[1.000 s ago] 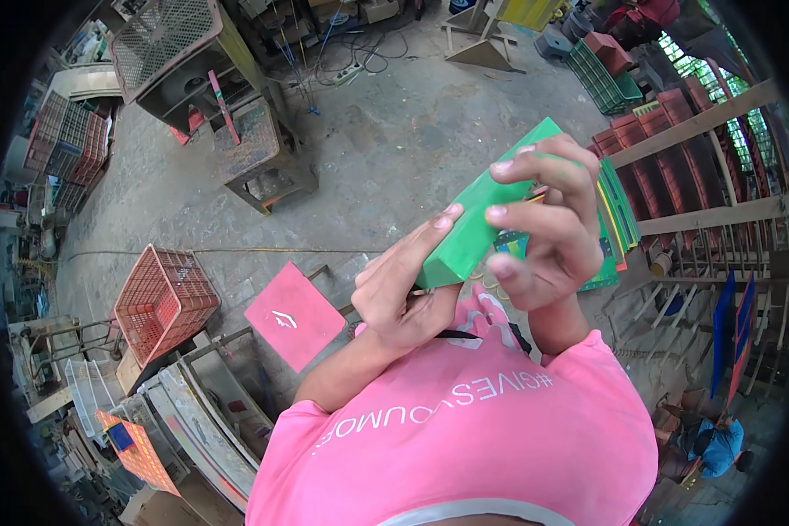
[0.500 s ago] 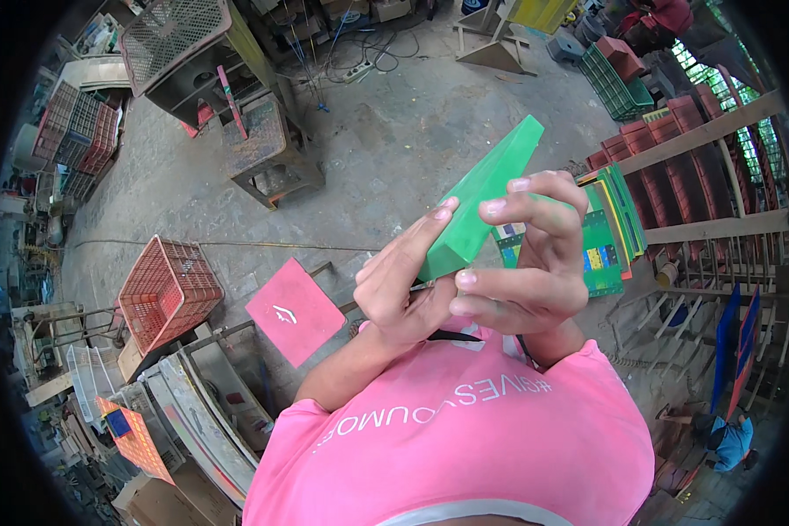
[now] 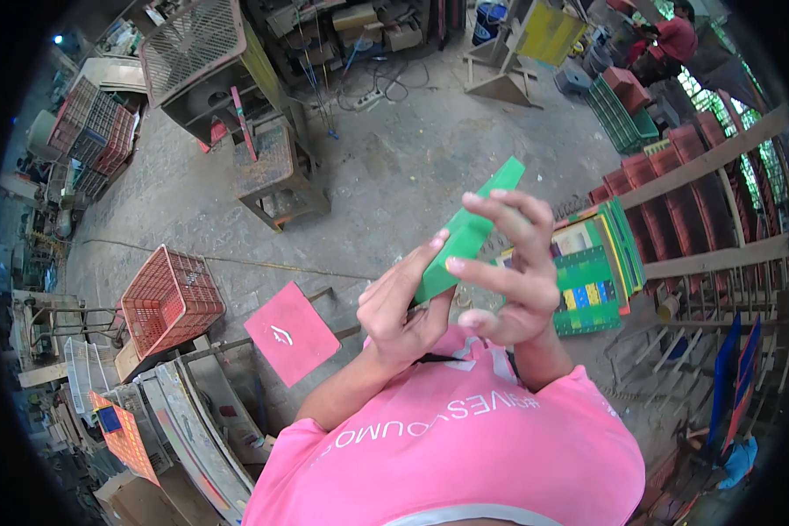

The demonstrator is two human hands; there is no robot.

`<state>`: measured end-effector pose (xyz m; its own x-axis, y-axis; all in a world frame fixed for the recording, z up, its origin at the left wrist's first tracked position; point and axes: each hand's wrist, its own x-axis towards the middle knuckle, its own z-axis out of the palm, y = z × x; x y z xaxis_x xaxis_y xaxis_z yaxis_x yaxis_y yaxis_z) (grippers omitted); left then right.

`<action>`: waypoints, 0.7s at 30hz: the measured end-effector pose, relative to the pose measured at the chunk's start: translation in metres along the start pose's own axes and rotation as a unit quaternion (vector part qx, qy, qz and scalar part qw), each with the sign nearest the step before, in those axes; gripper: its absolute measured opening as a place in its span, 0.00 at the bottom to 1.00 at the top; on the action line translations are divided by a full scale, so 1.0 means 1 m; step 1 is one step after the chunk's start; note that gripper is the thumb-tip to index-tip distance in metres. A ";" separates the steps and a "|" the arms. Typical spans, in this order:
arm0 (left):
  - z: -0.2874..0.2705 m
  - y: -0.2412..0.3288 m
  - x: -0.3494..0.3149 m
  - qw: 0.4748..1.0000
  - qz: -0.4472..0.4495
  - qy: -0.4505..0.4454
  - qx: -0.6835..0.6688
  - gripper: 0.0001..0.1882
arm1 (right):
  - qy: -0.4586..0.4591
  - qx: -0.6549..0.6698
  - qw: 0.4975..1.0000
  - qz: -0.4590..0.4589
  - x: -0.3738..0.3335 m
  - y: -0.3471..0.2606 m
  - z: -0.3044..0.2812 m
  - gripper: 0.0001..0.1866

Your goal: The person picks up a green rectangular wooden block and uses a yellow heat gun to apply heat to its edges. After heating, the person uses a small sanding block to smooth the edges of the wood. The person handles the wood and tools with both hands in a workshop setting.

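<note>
A flat green block (image 3: 458, 247) with a pale, worn-looking surface is held up in front of my chest, tilted with its far end to the upper right. My left hand (image 3: 405, 311) grips its near left end, fingers along the side and thumb underneath. On the block's right, my right hand (image 3: 519, 279) has its fingers spread. Its fingertips are at or just over the block's face; whether they touch it I cannot tell. The block's underside is hidden.
A pink square board (image 3: 292, 337) with a white mark lies left of my arm, beside a red crate (image 3: 171, 302). To the right stand stacked green and yellow boards (image 3: 592, 272). A worn stool (image 3: 276, 171) stands ahead. People are at the far right and lower right.
The green block has tipped and now shows a narrower face, its far end lower. My right hand's fingers have spread and shifted slightly left. The view has tilted a little upward.
</note>
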<state>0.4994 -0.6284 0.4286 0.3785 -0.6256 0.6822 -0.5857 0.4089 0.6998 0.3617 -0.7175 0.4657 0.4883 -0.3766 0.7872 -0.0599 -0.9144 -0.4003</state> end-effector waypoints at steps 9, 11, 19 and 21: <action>0.015 -0.027 0.024 0.998 -0.028 0.037 0.033 0.20 | -0.004 -0.063 0.994 0.084 0.009 0.065 0.007 0.24; 0.023 -0.039 0.035 0.997 -0.045 0.036 0.044 0.19 | 0.007 -0.048 0.992 0.117 0.009 0.089 0.007 0.26; 0.081 -0.127 0.098 0.992 -0.117 0.056 0.000 0.15 | 0.119 0.296 0.882 0.348 0.011 0.257 0.065 0.45; 0.098 -0.160 0.124 0.991 -0.129 0.045 -0.010 0.16 | 0.087 0.400 0.832 0.375 0.019 0.307 0.089 0.45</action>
<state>0.5698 -0.8365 0.3799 0.5768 -0.6489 0.4962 -0.4481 0.2565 0.8564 0.4300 -0.9919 0.3159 0.4365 -0.8762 0.2044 0.3419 -0.0486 -0.9385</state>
